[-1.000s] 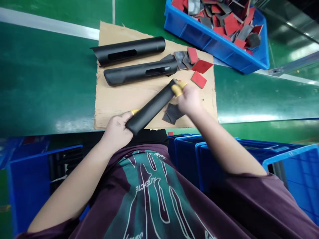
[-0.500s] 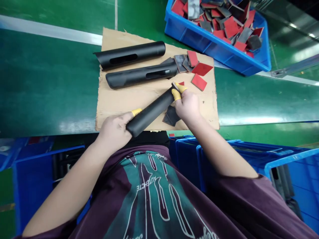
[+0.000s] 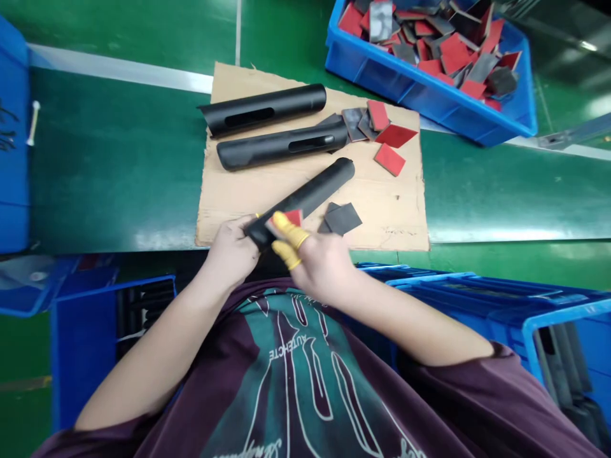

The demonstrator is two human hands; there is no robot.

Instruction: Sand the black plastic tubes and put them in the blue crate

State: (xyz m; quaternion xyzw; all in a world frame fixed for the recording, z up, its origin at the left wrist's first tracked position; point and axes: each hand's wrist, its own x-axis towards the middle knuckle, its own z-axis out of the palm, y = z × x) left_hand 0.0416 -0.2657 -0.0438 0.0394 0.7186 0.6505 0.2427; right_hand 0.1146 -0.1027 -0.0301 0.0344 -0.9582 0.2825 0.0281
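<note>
Head camera looks down on the left hand [image 3: 231, 252], its grip closed around the near end of a black tube [image 3: 305, 197], which slants up and away across a cardboard sheet [image 3: 391, 207]. The right hand [image 3: 321, 266] is right beside it, its grip pinching a red-faced pad [image 3: 288, 218] against the tube; two yellow finger cots [image 3: 286, 229] show on its fingers. Two more black tubes [image 3: 262, 109] [image 3: 281, 145], each with a long slot, lie side by side on the cardboard's far half. Red pads [image 3: 390, 159] and grey-black pads [image 3: 354, 123] lie just beyond their ends, and a dark pair of pads [image 3: 342, 219] sits near the right hand. The cardboard rests on a green desk [image 3: 114, 159]. A blue crate [image 3: 377, 75] heaped with similar pads stands past its far edge, and more blue crates [image 3: 482, 292] sit below the desk's near edge.
</note>
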